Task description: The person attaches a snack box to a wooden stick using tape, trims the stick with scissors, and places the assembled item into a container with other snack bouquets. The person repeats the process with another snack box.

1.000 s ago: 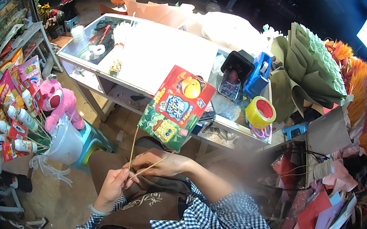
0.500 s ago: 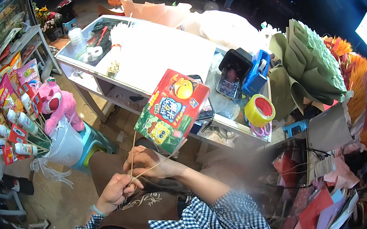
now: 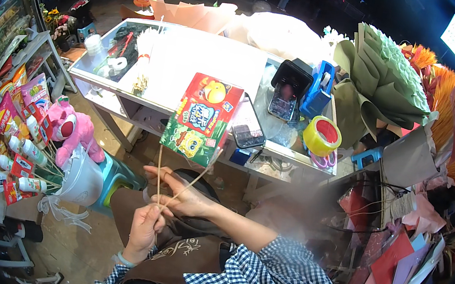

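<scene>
Wooden skewers – thin, pale sticks (image 3: 159, 173) – are pinched where they cross in front of the lap, and a red-and-green snack packet (image 3: 202, 118) rides on their upper ends, above the hands and just in front of the table (image 3: 204, 58) edge. The left hand (image 3: 144, 229) is clenched round the lower ends of the sticks; the right hand (image 3: 180, 193) is laid across them with fingers (image 3: 157, 173) partly spread, thumb and forefinger closed on the crossing. The step is judged best done with the sticks held low and firm, so that the packet is not allowed to twist or sag, and with the crossing kept tight while it is bound.

Going left to right, a white bucket (image 3: 81, 180) on the floor is filled with snack packets and small bottles on sticks (image 3: 14, 143), with a pink plush toy (image 3: 71, 130) leaning against it. A glass-topped compartment (image 3: 115, 52) of the table holds rolls and tools, too small to tell apart. Further right, a yellow tape roll (image 3: 322, 136) lies on the table beside a blue tape dispenser (image 3: 318, 91).
</scene>
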{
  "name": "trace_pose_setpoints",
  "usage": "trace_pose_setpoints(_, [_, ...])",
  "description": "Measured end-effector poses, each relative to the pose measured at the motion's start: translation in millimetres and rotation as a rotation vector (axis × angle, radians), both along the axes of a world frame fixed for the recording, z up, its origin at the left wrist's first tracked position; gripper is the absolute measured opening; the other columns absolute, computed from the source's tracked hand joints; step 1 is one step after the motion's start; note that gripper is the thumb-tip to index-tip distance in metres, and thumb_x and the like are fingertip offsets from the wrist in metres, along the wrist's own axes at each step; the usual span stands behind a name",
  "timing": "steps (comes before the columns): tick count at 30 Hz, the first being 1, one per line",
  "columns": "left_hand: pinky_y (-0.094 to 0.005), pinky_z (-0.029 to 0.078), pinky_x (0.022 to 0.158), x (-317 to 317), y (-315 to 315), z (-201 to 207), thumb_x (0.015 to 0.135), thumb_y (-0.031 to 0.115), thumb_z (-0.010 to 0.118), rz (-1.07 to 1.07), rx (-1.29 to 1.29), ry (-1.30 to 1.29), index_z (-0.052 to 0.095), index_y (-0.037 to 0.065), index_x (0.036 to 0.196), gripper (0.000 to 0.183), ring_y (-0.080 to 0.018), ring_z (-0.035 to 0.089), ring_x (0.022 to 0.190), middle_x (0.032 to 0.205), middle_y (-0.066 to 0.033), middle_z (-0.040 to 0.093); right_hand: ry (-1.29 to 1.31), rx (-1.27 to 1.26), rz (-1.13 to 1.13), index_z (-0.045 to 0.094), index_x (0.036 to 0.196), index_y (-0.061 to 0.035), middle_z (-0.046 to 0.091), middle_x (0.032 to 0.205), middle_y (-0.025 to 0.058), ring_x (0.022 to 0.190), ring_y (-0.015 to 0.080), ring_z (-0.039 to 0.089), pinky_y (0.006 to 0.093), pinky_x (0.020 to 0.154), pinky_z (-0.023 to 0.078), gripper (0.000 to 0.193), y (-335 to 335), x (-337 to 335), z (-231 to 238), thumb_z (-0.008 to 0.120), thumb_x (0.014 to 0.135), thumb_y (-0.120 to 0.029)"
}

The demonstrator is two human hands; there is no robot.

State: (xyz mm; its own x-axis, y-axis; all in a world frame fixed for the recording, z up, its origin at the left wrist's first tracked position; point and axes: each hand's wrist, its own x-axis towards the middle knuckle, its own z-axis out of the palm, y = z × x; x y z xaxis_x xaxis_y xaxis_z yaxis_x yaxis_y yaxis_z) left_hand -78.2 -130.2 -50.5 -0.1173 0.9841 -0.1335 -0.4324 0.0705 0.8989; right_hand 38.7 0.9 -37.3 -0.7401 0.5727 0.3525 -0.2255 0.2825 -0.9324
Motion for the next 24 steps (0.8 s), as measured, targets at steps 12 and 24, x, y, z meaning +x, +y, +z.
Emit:
trace_pose_setpoints(12, [-0.027,0.041,0.055,0,23,-16,0.095,0.012,0.051,0.639,0.284,1.006,0.059,-0.002,0.086,0.018,-0.0173,0.056,0.058,0.064,-0.0089,0.055,-0.393,0.496,-0.052,0.049,0.112,-0.003,0.066,0.075,0.0158,0.066,0.0339,0.065,0.0406,0.054,0.051,0.03,-21,-5,42,0.056,0.09,-0.023])
trace_pose_setpoints(24, [-0.0349,0.049,0.062,-3,21,-29,0.091,0.014,0.057,0.653,0.292,1.054,0.064,-0.002,0.087,0.018,-0.0282,0.067,0.071,0.08,-0.0155,0.066,-0.248,0.279,0.048,0.059,0.091,-0.003,0.066,0.076,0.0164,0.072,0.036,0.065,0.0402,0.064,0.051,0.015,-14,-25,35,0.061,0.083,-0.015])
